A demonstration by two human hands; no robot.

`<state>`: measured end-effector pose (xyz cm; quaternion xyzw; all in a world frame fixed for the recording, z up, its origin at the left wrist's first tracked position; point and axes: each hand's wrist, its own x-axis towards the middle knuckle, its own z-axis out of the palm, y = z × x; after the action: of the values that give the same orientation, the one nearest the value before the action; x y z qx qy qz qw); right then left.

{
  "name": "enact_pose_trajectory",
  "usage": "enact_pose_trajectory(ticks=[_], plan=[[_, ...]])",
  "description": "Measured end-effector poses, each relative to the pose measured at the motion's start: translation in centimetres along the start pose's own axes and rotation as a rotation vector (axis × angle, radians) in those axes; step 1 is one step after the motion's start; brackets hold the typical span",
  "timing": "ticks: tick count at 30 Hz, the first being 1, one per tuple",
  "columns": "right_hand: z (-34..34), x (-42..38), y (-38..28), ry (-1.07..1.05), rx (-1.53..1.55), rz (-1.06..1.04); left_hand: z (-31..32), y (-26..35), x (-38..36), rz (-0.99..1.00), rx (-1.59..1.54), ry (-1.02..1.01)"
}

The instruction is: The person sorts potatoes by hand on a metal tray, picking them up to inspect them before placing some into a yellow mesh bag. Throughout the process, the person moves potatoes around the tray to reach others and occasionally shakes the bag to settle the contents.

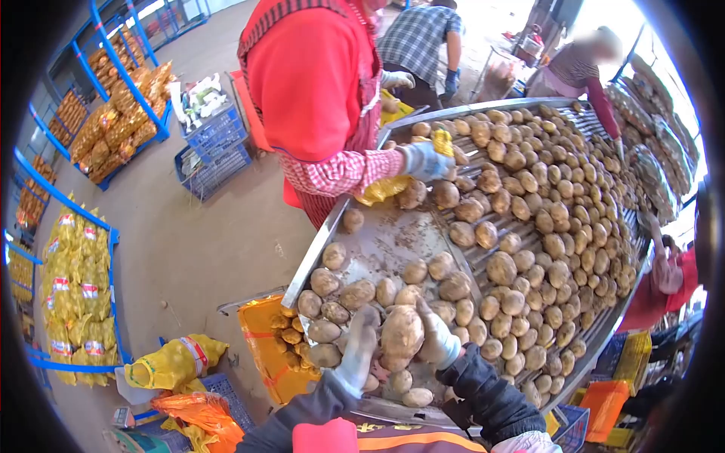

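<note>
A large potato [402,332] is held between my two gloved hands above the metal sorting table [377,245]. My left hand [361,343] is at its left side, with fingers pointing up and away from me. Against its right side rests my right hand [436,332], the fingers bent toward it. Smaller potatoes [356,294] lie on the bare metal around and beyond my hands, and a few sit just below the large one. To the right, many more potatoes [559,241] cover the slatted part of the table.
A co-worker in red [310,83] stands at the table's left edge, a gloved hand [427,160] holding yellow netting. Other people work at the far end and right side. An orange-lined crate of potatoes [264,347] adjoins the near left corner. Blue crates [215,143] and yellow sacks [75,287] stand left.
</note>
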<state>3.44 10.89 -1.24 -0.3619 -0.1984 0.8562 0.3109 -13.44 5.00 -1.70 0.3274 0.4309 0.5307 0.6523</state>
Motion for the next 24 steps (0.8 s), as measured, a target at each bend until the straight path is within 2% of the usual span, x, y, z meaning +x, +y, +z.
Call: enact_pose_trajectory(ticks=[1,2,3,5,6,7,9,10,11,13,15,16,17,19,20,21,23,24], plan=[[0.7,-1.0,0.5,0.011,-0.041,-0.017,1.1,0.2,0.4,-0.305,-0.551,-0.033],[1.7,-1.8,1.0,0.178,-0.304,-0.147,2.3,0.5,0.4,-0.405,-0.631,0.021],[2.1,-2.6,1.6,0.214,-0.498,-0.311,2.0,-1.0,0.1,-0.458,-0.585,-0.064],[1.7,-4.4,1.1,0.331,-1.166,-0.589,1.3,-1.0,-0.6,-0.726,-0.81,-0.199],[1.4,-5.2,0.5,0.39,-1.532,-0.702,1.8,-1.2,-1.1,-0.74,-0.799,-0.207],[1.9,-6.0,0.7,0.492,-1.542,-0.88,2.4,-1.3,-1.6,-0.732,-0.822,-0.207],[3.1,-7.1,0.9,0.449,-1.683,-1.148,3.4,-1.9,-2.1,-0.716,-0.835,-0.23],[4.5,-8.0,1.3,0.272,-1.729,-1.074,3.6,-2.7,-2.3,-0.711,-0.82,-0.257],[5.2,-9.0,2.9,0.187,-1.853,-1.023,3.7,-3.6,-2.6,-0.72,-0.813,-0.293],[5.2,-9.3,3.1,0.168,-1.859,-0.9,3.2,-5.4,-2.7,-0.725,-0.78,-0.371],[2.2,-8.0,2.8,0.186,-1.552,-0.674,3.3,-6.5,-2.9,-0.743,-0.747,-0.405],[1.9,-8.3,1.8,0.258,-1.396,-0.445,3.4,-7.0,-2.9,-0.763,-0.72,-0.412],[0.5,-7.9,1.4,0.226,-1.284,-0.286,4.7,-5.7,-3.4,-0.857,-0.703,-0.332],[-0.5,-8.1,0.7,0.342,-1.449,-0.253,4.8,-6.2,-2.9,-0.849,-0.742,-0.465],[-0.4,-8.6,0.2,0.454,-1.498,-0.31,4.7,-6.6,-2.7,-0.852,-0.738,-0.477],[-0.3,-8.9,0.7,0.661,-1.447,-0.454,4.3,-7.1,-2.8,-0.869,-0.846,-0.459],[0.3,-9.9,1.7,0.466,-1.413,-0.772,4.1,-8.4,-2.6,-0.871,-0.958,-0.443],[1.6,-10.1,2.4,0.363,-1.533,-0.807,4.3,-9.4,-2.9,-0.509,-0.573,-0.479]])
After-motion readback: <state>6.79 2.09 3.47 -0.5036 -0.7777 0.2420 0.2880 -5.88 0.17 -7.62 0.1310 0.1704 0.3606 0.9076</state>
